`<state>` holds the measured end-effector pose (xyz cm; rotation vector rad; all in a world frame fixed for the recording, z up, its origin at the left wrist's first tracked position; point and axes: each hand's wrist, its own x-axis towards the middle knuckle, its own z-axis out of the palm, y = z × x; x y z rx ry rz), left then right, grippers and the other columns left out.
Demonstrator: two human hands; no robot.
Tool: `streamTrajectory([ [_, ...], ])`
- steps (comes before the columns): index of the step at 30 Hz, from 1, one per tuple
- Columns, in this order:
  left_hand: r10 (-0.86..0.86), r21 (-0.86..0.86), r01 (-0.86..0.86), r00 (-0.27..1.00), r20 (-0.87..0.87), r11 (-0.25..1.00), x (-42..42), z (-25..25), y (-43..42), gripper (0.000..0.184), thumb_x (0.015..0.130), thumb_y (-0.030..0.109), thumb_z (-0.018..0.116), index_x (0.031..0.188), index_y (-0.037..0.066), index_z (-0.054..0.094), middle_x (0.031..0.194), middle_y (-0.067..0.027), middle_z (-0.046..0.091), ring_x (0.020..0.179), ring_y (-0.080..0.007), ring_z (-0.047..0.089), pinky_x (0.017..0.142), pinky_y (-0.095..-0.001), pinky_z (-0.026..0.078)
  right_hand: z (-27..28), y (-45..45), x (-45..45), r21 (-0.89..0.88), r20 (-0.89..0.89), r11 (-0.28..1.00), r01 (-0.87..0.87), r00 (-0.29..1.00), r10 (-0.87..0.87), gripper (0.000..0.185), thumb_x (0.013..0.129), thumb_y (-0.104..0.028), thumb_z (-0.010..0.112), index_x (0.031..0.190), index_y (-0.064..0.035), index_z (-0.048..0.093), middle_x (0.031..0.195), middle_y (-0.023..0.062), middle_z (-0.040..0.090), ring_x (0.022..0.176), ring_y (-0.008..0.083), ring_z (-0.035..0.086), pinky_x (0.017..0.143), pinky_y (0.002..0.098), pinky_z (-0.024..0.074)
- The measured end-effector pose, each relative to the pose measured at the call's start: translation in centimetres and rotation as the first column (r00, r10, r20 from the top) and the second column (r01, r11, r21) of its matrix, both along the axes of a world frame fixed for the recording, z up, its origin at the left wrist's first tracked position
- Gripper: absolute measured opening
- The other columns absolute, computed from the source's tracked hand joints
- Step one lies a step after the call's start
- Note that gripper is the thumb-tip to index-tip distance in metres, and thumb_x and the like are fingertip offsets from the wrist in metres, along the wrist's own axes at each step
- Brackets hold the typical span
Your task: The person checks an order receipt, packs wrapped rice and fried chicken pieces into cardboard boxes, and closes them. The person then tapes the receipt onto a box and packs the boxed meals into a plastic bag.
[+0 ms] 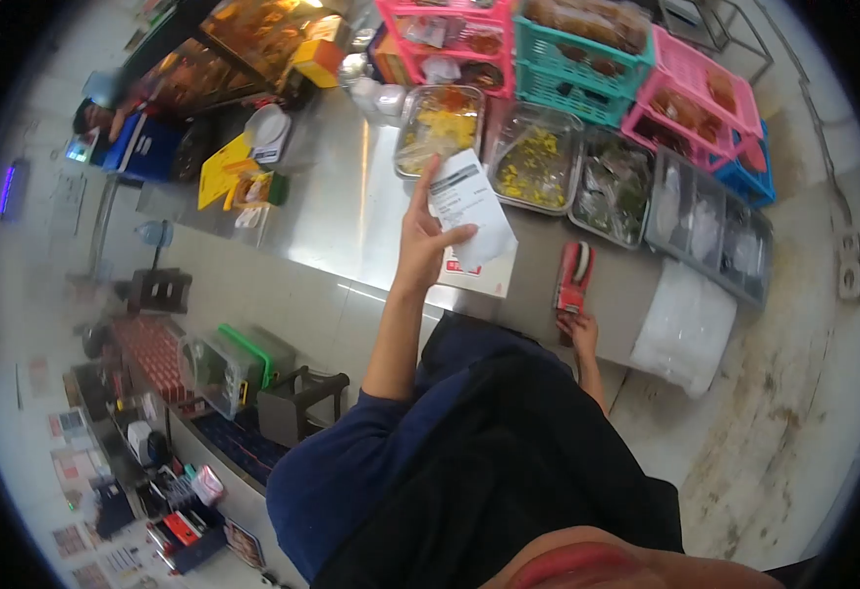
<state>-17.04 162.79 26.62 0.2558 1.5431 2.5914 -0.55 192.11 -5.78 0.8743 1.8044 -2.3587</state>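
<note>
A printed paper slip [465, 201] is pinched between the thumb and fingers of my left hand [420, 240], with one finger pointing up along it. The slip is above the steel counter, over the near edge of a tray of yellow pieces [438, 130]. At the counter's front edge my right hand [579, 332] grips the near end of a red tape dispenser [575, 275]. A pale roll shows in the dispenser's top. Beneath the slip lies a white sheet or box with red print [489, 279], partly covered.
Along the back stand a second tray of yellow pieces [538, 162], a tray of greens [612, 187] and a grey divided bin [710, 221]. Pink [690, 98] and teal baskets [582, 64] are behind. White plastic bags [685, 324] hang over the right edge. A grey stool [297, 402] stands left.
</note>
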Motion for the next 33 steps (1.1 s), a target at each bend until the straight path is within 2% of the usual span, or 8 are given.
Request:
streamTrajectory([
  [2,-0.035,0.003,0.035,0.999,0.002,0.999,-0.1,0.1,0.6,0.099,0.061,-0.021,0.065,0.148,0.007,0.026,0.146,-0.0113,0.032,0.129,-0.0241,0.042,0.105,-0.0368,0.041,2.1,0.3,-0.5,0.107,0.075,0.994,0.022,0.997,-0.031,0.011,0.088,-0.006,0.062,0.092,0.0042,0.06,0.095,0.0117,0.063,0.092,0.0232,0.065,0.069,0.0385,0.0599],
  [4,-0.005,-0.009,0.005,0.999,-0.035,1.0,-0.9,0.8,0.8,0.099,0.061,-0.02,0.066,0.148,0.007,0.025,0.146,-0.0113,0.032,0.129,-0.024,0.042,0.104,-0.0371,0.043,6.6,0.4,-1.4,-0.076,0.367,0.943,-0.324,0.87,0.329,0.016,0.09,-0.013,0.062,0.094,0.0016,0.065,0.099,0.0092,0.06,0.083,0.0188,0.064,0.068,0.0355,0.0589],
  [9,-0.086,-0.089,0.073,0.983,-0.163,0.993,-2.1,0.1,1.1,0.103,0.061,-0.019,0.068,0.149,0.007,0.02,0.151,-0.0104,0.023,0.132,-0.0235,0.037,0.105,-0.0386,0.043,23.0,-5.4,-3.5,0.217,-0.303,0.869,-0.445,0.815,0.493,0.029,0.097,-0.025,0.051,0.093,-0.005,0.071,0.077,-0.0026,0.054,0.067,0.0085,0.048,0.064,0.0224,0.0407],
  [13,-0.22,-0.172,0.185,0.951,-0.217,0.968,-1.9,0.2,2.4,0.11,0.061,-0.016,0.07,0.151,0.009,0.011,0.156,-0.0073,0.01,0.137,-0.0236,0.03,0.105,-0.0391,0.042,30.8,-10.9,-6.0,0.294,-0.32,0.896,-0.332,0.85,0.419,0.03,0.098,-0.023,0.051,0.088,-0.0046,0.072,0.071,-0.0045,0.05,0.064,0.0062,0.043,0.06,0.0214,0.0347],
  [18,-0.374,-0.177,0.357,0.925,-0.071,0.917,-3.2,-2.4,1.7,0.095,0.065,-0.016,0.069,0.147,0.007,0.027,0.151,-0.0099,0.027,0.126,-0.0223,0.046,0.098,-0.0365,0.048,27.9,-14.4,-6.1,0.018,-0.127,0.988,-0.154,0.98,0.156,0.036,0.095,-0.032,0.056,0.08,-0.0037,0.072,0.055,-0.0092,0.035,0.054,0.0024,0.03,0.05,0.022,0.0211],
  [19,-0.372,-0.036,0.382,0.914,0.164,0.923,-3.6,-3.1,1.4,0.074,0.073,-0.011,0.068,0.14,0.005,0.041,0.135,-0.0116,0.05,0.106,-0.0173,0.061,0.085,-0.0329,0.054,26.8,-15.1,-5.6,0.014,-0.111,0.99,-0.141,0.984,0.141,0.036,0.095,-0.032,0.056,0.08,-0.0037,0.072,0.055,-0.0092,0.035,0.054,0.0024,0.03,0.05,0.022,0.0211],
  [22,-0.323,0.002,0.392,0.754,0.572,0.92,-6.8,-7.7,0.3,0.051,0.078,-0.002,0.07,0.126,0.004,0.054,0.111,-0.0089,0.066,0.086,-0.0127,0.066,0.072,-0.0297,0.054,23.7,-17.1,-4.0,0.007,0.017,0.999,-0.053,0.998,0.053,0.037,0.095,-0.035,0.056,0.082,-0.0041,0.073,0.054,-0.0094,0.035,0.052,0.0027,0.028,0.048,0.0227,0.0205],
  [33,-0.339,-0.689,0.3,0.937,0.084,0.66,-8.9,-15.5,-0.5,0.032,0.075,0.011,0.075,0.103,0.005,0.062,0.082,-0.01,0.072,0.075,-0.0118,0.066,0.066,-0.0248,0.048,14.4,-21.9,-3.1,0.043,0.186,0.999,0.012,0.982,-0.02,0.034,0.095,-0.031,0.056,0.087,-0.0034,0.074,0.059,-0.005,0.047,0.055,0.006,0.04,0.051,0.025,0.0303],
])
